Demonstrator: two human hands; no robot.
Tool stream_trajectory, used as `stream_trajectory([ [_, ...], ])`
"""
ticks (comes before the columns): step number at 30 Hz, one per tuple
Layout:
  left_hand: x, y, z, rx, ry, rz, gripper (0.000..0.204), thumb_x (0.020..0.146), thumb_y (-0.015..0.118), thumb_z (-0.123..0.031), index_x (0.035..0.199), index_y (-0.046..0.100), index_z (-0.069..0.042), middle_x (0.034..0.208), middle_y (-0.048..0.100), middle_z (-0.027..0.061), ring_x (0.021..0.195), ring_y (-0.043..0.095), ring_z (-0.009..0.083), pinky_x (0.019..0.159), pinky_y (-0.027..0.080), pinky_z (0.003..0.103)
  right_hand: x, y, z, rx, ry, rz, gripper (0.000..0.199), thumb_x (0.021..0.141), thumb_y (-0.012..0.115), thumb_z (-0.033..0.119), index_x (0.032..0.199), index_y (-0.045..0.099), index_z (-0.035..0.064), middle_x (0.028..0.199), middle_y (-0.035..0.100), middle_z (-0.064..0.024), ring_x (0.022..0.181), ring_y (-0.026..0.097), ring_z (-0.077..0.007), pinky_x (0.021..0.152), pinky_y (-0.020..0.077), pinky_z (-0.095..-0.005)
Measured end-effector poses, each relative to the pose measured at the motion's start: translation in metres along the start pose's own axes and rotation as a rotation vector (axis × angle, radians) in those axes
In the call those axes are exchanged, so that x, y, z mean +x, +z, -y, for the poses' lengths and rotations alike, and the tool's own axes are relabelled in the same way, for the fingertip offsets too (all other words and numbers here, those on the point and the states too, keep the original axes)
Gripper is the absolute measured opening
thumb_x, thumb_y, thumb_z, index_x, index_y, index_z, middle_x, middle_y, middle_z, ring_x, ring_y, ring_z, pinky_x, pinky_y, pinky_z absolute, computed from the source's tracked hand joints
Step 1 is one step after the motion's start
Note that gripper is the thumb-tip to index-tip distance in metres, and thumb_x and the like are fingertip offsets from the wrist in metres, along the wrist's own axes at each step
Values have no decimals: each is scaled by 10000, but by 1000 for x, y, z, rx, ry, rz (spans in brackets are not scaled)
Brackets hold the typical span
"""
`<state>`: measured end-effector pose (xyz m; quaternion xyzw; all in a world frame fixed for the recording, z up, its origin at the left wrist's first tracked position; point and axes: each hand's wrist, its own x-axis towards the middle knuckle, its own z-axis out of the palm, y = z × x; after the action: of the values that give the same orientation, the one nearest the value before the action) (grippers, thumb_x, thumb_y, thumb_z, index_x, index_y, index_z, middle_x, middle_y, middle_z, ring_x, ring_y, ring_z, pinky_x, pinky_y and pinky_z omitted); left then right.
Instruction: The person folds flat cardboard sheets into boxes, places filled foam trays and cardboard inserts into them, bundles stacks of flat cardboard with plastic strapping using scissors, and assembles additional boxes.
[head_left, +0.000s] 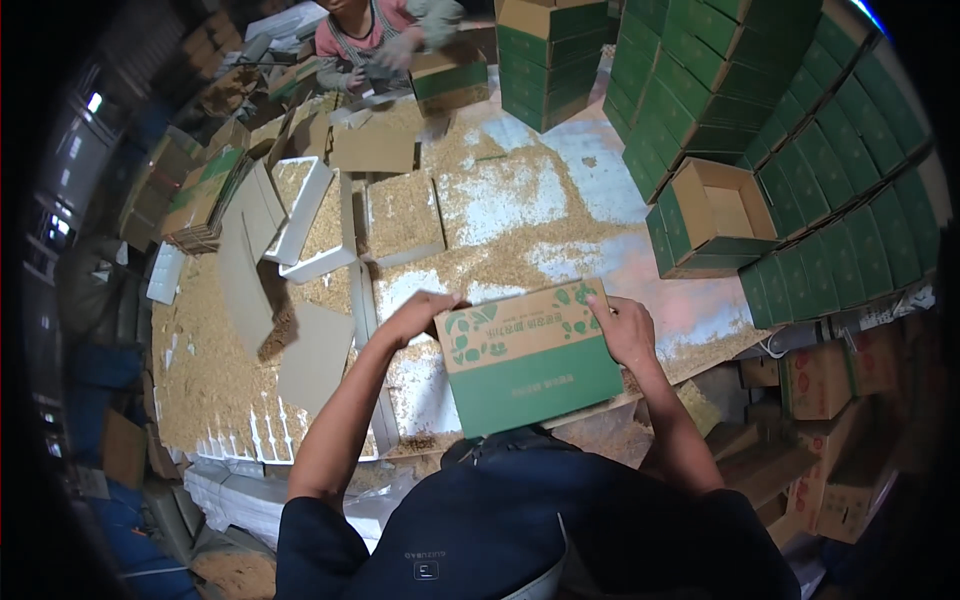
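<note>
A green and tan printed cardboard carton (530,370) is in front of my body at the near edge of the table, its printed faces turned up toward me. My left hand (424,315) grips its far left corner, with the fingers partly hidden behind the edge. On the opposite side, my right hand (628,332) holds the far right corner, thumb on the printed tan face. Whether the carton rests on the table edge or is slightly lifted, I cannot tell.
Sawdust-like material covers much of the table (500,205). White foam trays (303,215) and cardboard sheets (315,360) lie left. An open carton (725,205) stands right, beside stacked green cartons (690,85). Across the table, another person (380,45) works near a carton (450,85).
</note>
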<state>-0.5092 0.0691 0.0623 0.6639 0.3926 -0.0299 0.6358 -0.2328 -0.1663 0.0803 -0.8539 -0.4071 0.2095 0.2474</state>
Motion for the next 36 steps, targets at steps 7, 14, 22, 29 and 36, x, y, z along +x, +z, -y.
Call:
stream_trajectory([
  [7,-33,69,136,-580,22,-475,615,1046,369,-508,1144,685,11,936,714,106,768,673,191,715,540,338,-67,-5,2,551,-34,229,593,787,782,224,1332,598,80,1016,714,-188,968,695,-323,870,517,-405],
  [14,-2,75,162,-532,80,-636,537,1038,451,-418,1032,697,60,922,721,116,789,668,155,653,524,300,-43,29,22,432,-439,199,570,746,785,127,1278,603,33,1488,442,-213,1402,409,-336,1138,333,-369],
  [22,38,61,158,-583,-102,-489,702,990,432,-582,1265,600,42,1235,644,201,1111,613,285,979,431,344,90,112,8,39,29,123,579,866,634,564,946,739,0,826,709,-223,864,686,-377,808,530,-419],
  [29,-26,59,142,-219,148,-594,743,953,536,-237,1572,155,-82,1439,494,218,1309,504,324,1052,404,335,102,133,64,8,-66,306,582,886,655,501,1086,697,-43,1045,704,-240,1041,669,-348,922,502,-397],
  [36,-21,73,170,-419,-56,-684,358,889,514,-75,1223,596,23,1129,675,217,1101,635,330,940,479,392,193,147,277,60,-724,100,634,847,692,424,1292,591,-15,1327,573,-262,1262,528,-389,1076,408,-407],
])
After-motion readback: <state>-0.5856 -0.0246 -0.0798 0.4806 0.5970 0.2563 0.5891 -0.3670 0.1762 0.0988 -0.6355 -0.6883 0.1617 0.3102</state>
